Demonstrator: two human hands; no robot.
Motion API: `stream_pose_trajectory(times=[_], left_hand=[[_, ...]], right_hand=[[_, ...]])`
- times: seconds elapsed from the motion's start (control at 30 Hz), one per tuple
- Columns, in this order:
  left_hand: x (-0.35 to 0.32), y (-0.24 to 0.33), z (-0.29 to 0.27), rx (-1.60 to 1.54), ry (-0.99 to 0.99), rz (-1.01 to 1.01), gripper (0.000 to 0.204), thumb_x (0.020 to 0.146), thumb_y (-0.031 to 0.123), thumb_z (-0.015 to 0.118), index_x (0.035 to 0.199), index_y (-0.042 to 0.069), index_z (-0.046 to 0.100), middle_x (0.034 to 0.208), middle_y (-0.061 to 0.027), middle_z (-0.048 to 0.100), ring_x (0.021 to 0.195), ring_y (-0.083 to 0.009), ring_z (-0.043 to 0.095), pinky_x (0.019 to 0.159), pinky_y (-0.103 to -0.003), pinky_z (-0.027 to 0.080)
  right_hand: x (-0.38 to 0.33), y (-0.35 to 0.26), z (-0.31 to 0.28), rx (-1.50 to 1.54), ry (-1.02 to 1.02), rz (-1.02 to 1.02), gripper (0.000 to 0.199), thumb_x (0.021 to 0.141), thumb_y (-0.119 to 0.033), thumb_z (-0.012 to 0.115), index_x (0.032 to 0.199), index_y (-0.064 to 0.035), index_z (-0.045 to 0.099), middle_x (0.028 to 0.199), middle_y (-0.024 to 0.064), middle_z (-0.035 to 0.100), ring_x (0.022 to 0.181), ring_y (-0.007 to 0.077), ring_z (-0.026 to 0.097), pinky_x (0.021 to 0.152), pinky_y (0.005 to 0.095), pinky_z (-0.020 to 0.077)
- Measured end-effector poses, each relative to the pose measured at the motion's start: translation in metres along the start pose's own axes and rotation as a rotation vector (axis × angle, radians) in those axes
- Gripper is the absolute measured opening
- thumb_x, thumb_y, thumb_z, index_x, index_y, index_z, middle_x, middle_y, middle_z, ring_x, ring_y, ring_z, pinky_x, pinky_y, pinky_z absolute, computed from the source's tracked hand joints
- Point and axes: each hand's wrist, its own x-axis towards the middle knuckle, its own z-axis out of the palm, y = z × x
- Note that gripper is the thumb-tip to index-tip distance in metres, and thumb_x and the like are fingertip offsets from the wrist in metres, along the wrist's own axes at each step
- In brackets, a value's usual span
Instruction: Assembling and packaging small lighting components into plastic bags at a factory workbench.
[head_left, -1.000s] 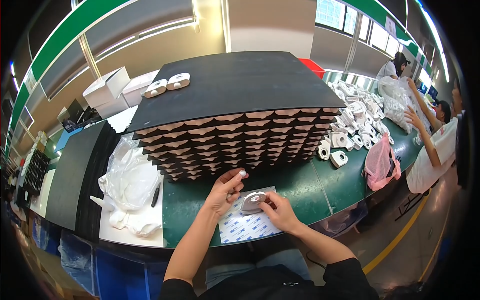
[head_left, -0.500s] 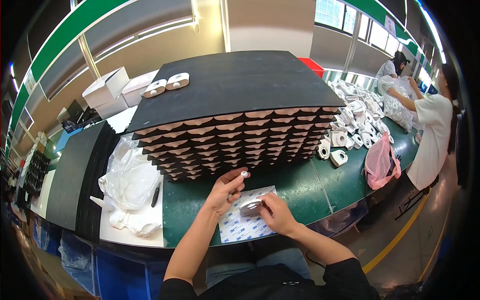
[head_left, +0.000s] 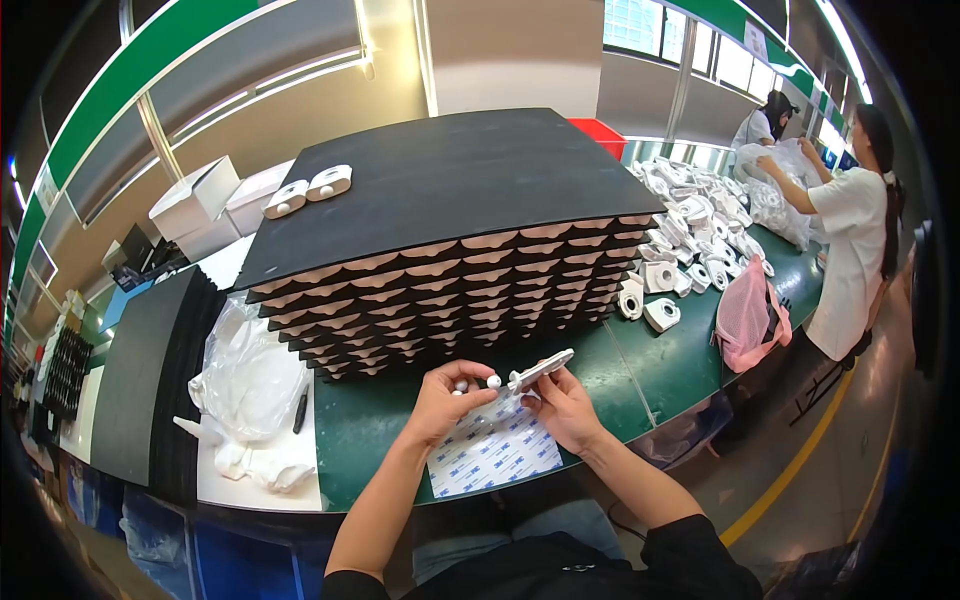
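Fingers (head_left: 478, 385) of the left hand (head_left: 440, 405) pinch a small white round piece (head_left: 493, 381), and the fingers of the right hand (head_left: 565, 405) grasp a flat white plastic part (head_left: 540, 370) by its lower end, so both hands are closed on something. The part is lifted in the air, just above the sheet of adhesive pads (head_left: 495, 450) that lies on the green desk (head_left: 380, 440).

Behind the sheet stands the big stack of black foam trays (head_left: 440, 240), very near to the hands. My judgement is that the raised end of the part can knock the front edge of this stack if the right hand swings forward. To the right of the sheet, well apart, lies a heap of white parts (head_left: 690, 230), with a pink mesh bag (head_left: 750, 320) beside it; a co-worker (head_left: 850, 240) stands there. To the left of the sheet rests a crumpled clear plastic bag (head_left: 245, 390).

The smallest thing carries the biggest risk, I think: the round piece is held only by the fingertips, so it can slip and roll under the trays, or it can be stuck on crooked.

One second ago the part was low, pressed against the sheet under the right hand; now it is raised and tilted, and the left hand has come closer to it.
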Motion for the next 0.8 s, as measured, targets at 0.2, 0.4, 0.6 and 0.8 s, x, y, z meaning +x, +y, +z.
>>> stream_pose_trajectory(times=[0.2,0.4,0.6,0.8], left_hand=[[-0.002,0.003,0.004,0.095,-0.045,0.019,0.026,0.064,0.002,0.073,0.089,0.003,0.064,0.061,0.0061,0.046,0.054,-0.0018,0.039,0.047,-0.016,0.029],[-0.003,0.004,0.005,0.121,-0.046,0.007,0.027,0.063,0.002,0.073,0.089,0.003,0.065,0.061,0.0059,0.047,0.054,-0.0023,0.039,0.049,-0.016,0.03],[-0.004,0.003,0.007,0.154,-0.072,0.078,0.031,0.059,0.003,0.076,0.088,0.002,0.066,0.067,0.0036,0.054,0.058,-0.0024,0.04,0.053,-0.016,0.033],[-0.004,0.006,0.006,0.106,-0.164,0.105,0.048,0.05,-0.003,0.079,0.095,0.002,0.063,0.069,0.0045,0.05,0.059,-0.0014,0.04,0.053,-0.015,0.031]], right_hand=[[0.0,-0.001,0.0,-0.004,0.01,0.008,0.015,0.092,-0.015,0.045,0.106,-0.0095,0.048,0.1,0.0015,0.054,0.092,0.0118,0.051,0.078,0.0271,0.0416],[0.0,0.003,-0.002,-0.019,0.011,-0.013,0.014,0.092,-0.014,0.046,0.104,-0.0087,0.049,0.1,0.0017,0.054,0.091,0.0122,0.052,0.078,0.0274,0.0428],[0.0,0.006,0.003,-0.134,0.017,-0.018,0.016,0.092,-0.011,0.043,0.107,-0.0079,0.048,0.099,0.0021,0.054,0.093,0.012,0.052,0.077,0.027,0.0436],[-0.004,-0.009,0.009,-0.366,-0.112,-0.103,0.016,0.09,-0.009,0.047,0.105,-0.0042,0.048,0.092,0.0027,0.055,0.076,0.0088,0.052,0.065,0.0229,0.042]])
